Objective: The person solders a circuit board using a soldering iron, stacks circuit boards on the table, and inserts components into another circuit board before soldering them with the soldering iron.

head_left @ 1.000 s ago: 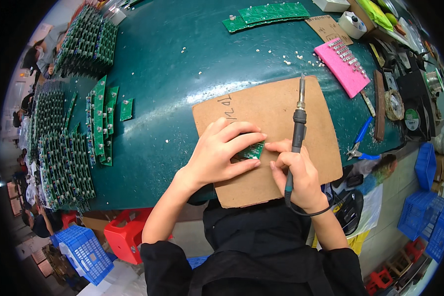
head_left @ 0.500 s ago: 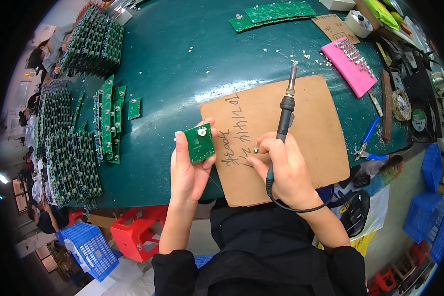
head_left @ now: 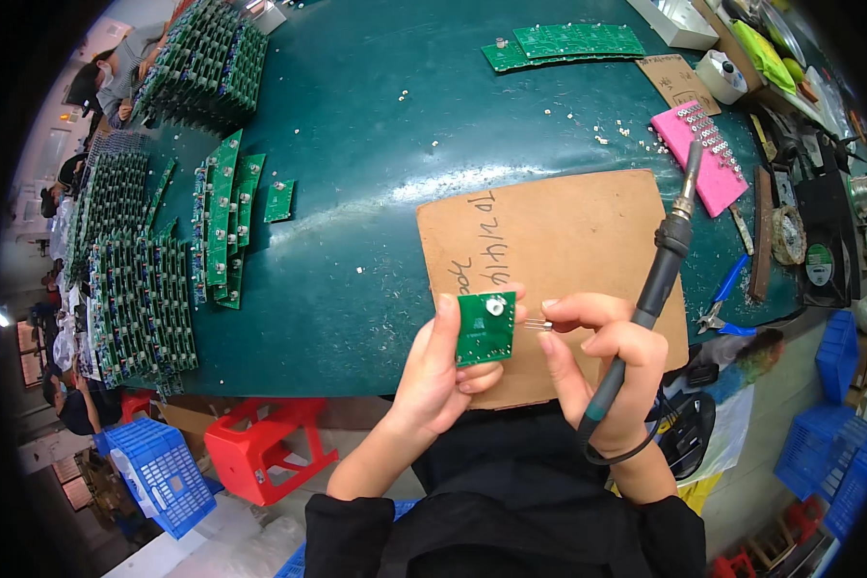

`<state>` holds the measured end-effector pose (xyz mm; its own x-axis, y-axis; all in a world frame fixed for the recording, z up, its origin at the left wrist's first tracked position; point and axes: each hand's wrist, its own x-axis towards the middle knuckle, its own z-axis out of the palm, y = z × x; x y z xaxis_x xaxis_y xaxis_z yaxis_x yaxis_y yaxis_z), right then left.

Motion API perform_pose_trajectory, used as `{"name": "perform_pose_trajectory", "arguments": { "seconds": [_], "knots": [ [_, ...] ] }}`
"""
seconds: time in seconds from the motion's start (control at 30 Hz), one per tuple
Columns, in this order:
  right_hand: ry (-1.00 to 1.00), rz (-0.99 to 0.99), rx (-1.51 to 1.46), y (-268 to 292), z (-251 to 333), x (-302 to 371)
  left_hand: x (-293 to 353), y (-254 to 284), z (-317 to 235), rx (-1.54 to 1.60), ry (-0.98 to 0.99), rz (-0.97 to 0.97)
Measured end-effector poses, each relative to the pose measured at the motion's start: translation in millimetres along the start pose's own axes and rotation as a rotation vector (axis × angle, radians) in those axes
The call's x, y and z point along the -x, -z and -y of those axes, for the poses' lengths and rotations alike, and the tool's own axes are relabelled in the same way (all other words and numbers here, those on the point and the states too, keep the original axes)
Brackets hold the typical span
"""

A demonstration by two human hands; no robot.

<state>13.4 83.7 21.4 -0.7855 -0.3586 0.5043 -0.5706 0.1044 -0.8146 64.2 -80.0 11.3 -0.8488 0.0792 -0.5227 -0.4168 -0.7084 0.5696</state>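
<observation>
My left hand grips a small green circuit board by its edges, thumb at its left side. A round white part sits near the board's top right corner. In my right hand a soldering iron lies across the curled fingers, its tip pointing up and away. Thumb and forefinger of that hand also pinch a tiny component with thin metal leads. Those leads point at the board's right edge; whether they touch it I cannot tell. Beneath both hands lies a brown cardboard sheet with handwriting.
Stacks of green boards line the table's left side. Longer boards lie at the back. To the right are a pink foam block holding small metal parts, blue-handled cutters and a solder spool. A red stool stands below the table.
In the picture, my left hand has moved right and down with the board. My right hand has brought the small component close to the board's right edge, and the soldering iron has swung right.
</observation>
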Motion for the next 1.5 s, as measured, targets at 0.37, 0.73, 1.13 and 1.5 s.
{"name": "perform_pose_trajectory", "arguments": {
  "seconds": [0.37, 0.73, 1.13, 1.5],
  "knots": [
    [0.102, -0.054, 0.032, 0, 4, 1, 8, -10, 12, 0.03, -0.006, 0.129],
    [0.003, -0.039, -0.011, 3, 9, 5, 12, -11, 20, -0.108, -0.143, 0.181],
    [-0.075, -0.02, -0.176, 5, 10, 10, 8, -6, 45, 0.12, -0.262, 0.281],
    [0.168, 0.067, -0.01, 10, 6, 3, 2, -6, 46, 0.277, -0.163, 0.432]
  ]
}}
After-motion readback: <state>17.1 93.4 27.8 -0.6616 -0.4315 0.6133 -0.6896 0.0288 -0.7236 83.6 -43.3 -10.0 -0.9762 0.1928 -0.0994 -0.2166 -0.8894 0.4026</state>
